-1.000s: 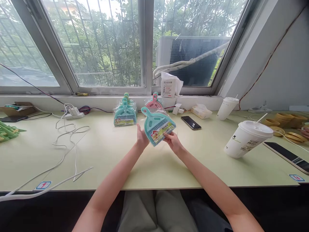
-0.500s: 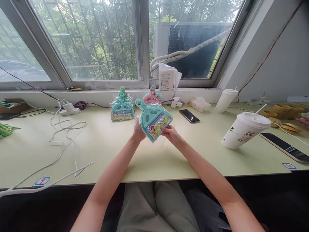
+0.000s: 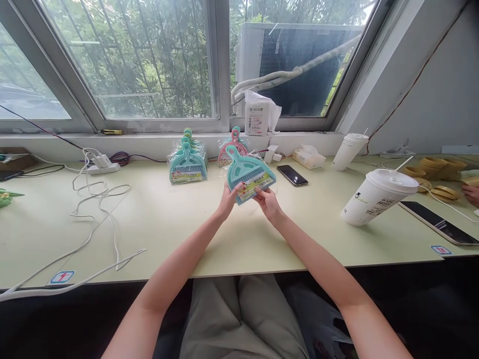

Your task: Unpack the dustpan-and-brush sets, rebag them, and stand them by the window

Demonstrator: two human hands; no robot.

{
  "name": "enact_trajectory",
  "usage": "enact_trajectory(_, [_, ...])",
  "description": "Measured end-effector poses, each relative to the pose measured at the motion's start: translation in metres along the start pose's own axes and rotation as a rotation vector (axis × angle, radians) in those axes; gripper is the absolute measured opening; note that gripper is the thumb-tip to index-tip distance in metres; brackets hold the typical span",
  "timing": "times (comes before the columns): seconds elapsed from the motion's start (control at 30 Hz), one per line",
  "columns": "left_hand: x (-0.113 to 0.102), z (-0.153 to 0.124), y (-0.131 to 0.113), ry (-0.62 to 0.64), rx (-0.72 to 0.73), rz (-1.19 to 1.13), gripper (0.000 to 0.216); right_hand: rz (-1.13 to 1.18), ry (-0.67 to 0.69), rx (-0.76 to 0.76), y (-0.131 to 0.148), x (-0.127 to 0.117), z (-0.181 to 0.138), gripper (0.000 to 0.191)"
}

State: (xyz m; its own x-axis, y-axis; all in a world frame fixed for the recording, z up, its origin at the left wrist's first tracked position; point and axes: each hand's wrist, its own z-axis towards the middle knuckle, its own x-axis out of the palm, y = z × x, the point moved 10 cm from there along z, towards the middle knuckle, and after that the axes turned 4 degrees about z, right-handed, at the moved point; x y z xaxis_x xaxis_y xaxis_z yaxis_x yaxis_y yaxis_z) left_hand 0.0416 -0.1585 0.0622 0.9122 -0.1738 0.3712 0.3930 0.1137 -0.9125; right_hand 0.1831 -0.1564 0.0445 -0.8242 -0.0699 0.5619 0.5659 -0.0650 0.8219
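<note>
Head view: left hand (image 3: 227,200) and right hand (image 3: 269,203) both clamped on the lower part of a wrapped teal dustpan (image 3: 245,169), one at each side. It is held tilted above the surface (image 3: 239,249), handle (image 3: 232,152) up and leftward, just before the pink dustpans (image 3: 229,148) (partly hiding them). Gripping low at both sides probably steadies it and leaves most of the label (image 3: 256,183) uncovered. Leftward, more packed dustpans (image 3: 187,167) stand one behind another, likely to save room.
</note>
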Motion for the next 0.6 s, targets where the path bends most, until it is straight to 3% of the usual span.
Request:
enact_trajectory(0.1, [0.001, -0.001, 0.001, 0.000, -0.006, 0.130, 0.070, -0.006, 0.002, 0.011, 0.000, -0.002, 0.001, 0.028])
enact_trajectory(0.3, [0.010, -0.007, 0.002, 0.178, -0.133, 0.164, 0.066, 0.023, 0.010, 0.032, -0.005, -0.004, 0.004, 0.026])
enact_trajectory(0.47, [-0.006, -0.001, 0.004, 0.056, -0.124, 0.308, 0.060, -0.016, -0.004, 0.016, -0.003, -0.008, 0.007, 0.024])
enact_trajectory(0.6, [0.000, -0.001, 0.006, 0.103, -0.114, 0.344, 0.061, -0.013, -0.015, 0.011, -0.003, -0.008, 0.006, 0.025])
